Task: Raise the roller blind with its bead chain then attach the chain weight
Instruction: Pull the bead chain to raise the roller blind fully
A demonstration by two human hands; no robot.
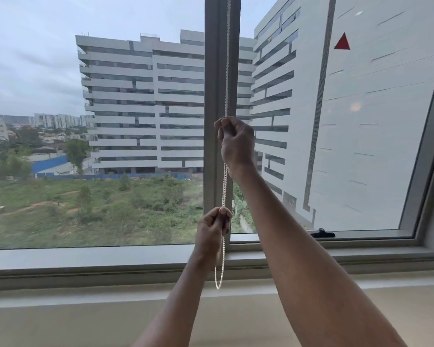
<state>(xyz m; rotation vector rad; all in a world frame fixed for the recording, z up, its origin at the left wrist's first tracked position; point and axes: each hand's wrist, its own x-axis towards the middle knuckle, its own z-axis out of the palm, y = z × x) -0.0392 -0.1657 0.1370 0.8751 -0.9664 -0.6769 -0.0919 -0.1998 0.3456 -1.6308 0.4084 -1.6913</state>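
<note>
Straight ahead of both my hands, the bead chain [225,176] hangs plumb in front of the window's centre post [212,96], its long axis vertical from the top of my view down to the bottom of its loop, which dangles free just below my lower hand, level with the sill [85,259]. My right hand [236,141] is the higher one, fingers curled closed around the chain with the knuckles toward me. My left hand [212,231] sits directly beneath it, pinching the chain between thumb and fingertips. I cannot tell whether either hand grips one strand of the loop or both, since the strands lie too close together.

Everything the next pull depends on runs along that vertical line: the hands are stacked one over the other on the chain, so a pull would go straight down. No blind fabric shows anywhere over the glass, so I judge it is raised beyond my view, or nearly so. The chain weight is nowhere in sight. The loop's free bottom end is nearest my left hand, which looks the likelier one to steady it for the weight.
</note>
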